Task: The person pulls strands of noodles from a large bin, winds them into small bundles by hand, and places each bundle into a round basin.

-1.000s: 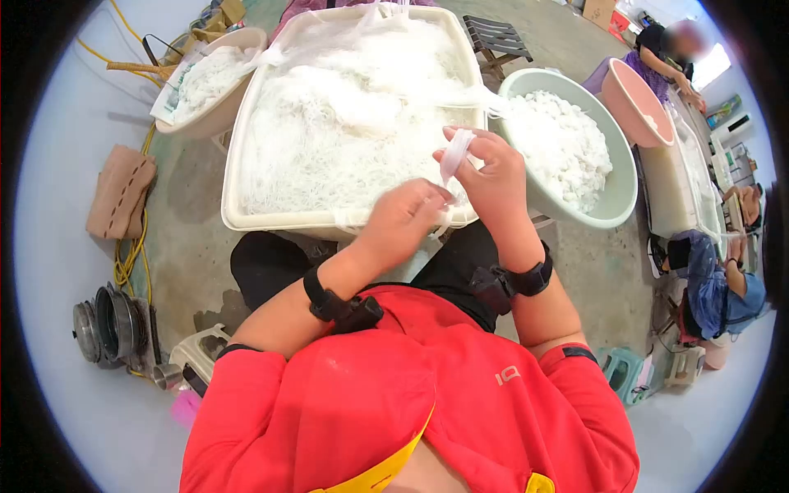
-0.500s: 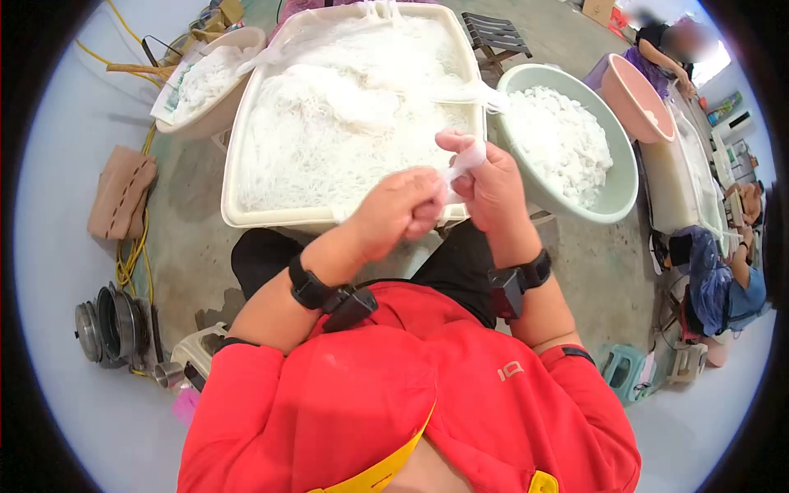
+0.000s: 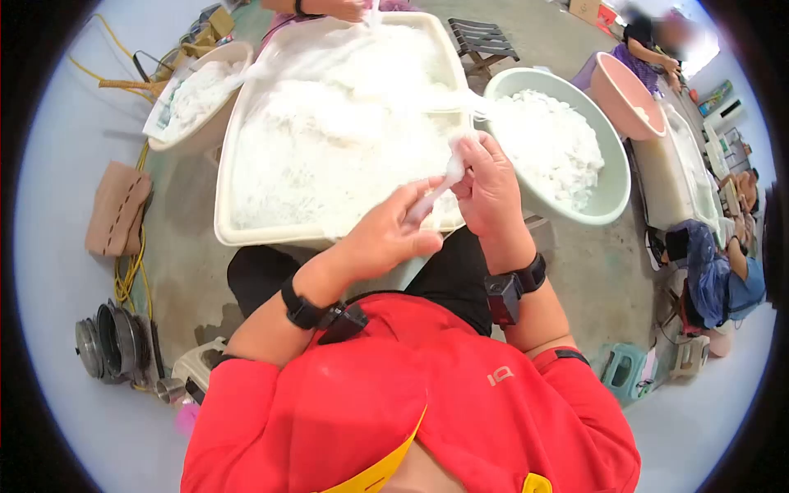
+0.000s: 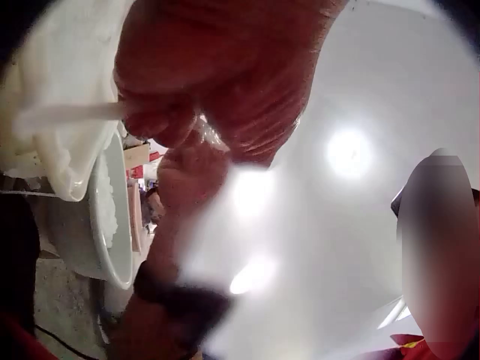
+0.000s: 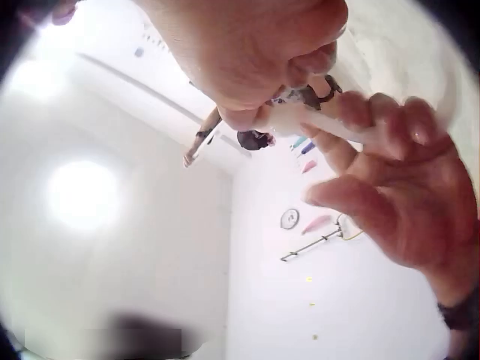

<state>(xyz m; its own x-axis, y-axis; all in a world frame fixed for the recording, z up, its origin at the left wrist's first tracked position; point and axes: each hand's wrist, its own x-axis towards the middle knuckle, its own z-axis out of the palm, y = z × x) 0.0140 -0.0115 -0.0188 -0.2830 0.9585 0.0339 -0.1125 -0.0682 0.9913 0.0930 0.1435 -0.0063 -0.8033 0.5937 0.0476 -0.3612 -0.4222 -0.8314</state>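
A bundle of thin white noodle-like strands (image 3: 452, 172) stretches slantwise between my hands, over the near right corner of the cream tub (image 3: 288, 235). My right hand (image 3: 493, 185) pinches its upper end between thumb and fingers. Lower and to the left, my left hand (image 3: 378, 238) holds the other end in its curled fingers, thumb spread away. In the right wrist view the left hand's fingers (image 5: 384, 120) bend over the bundle (image 5: 330, 124). The left wrist view shows a strand (image 4: 75, 114) running out from the hand. A mass of white strands (image 3: 329, 156) fills the tub.
Right of the tub, a pale green basin (image 3: 610, 193) holds many small white clumps. A pinkish basin (image 3: 629, 94) stands beyond it. Another basin (image 3: 185, 141) with white strands is at the left. Another person's hand (image 3: 345, 10) reaches over the tub's far edge. A folding stool (image 3: 483, 39) stands behind.
My hands, close together half a second ago, have drawn apart, and the bundle now stretches between them. My left thumb has spread. Another person's hand has come in at the tub's far edge.
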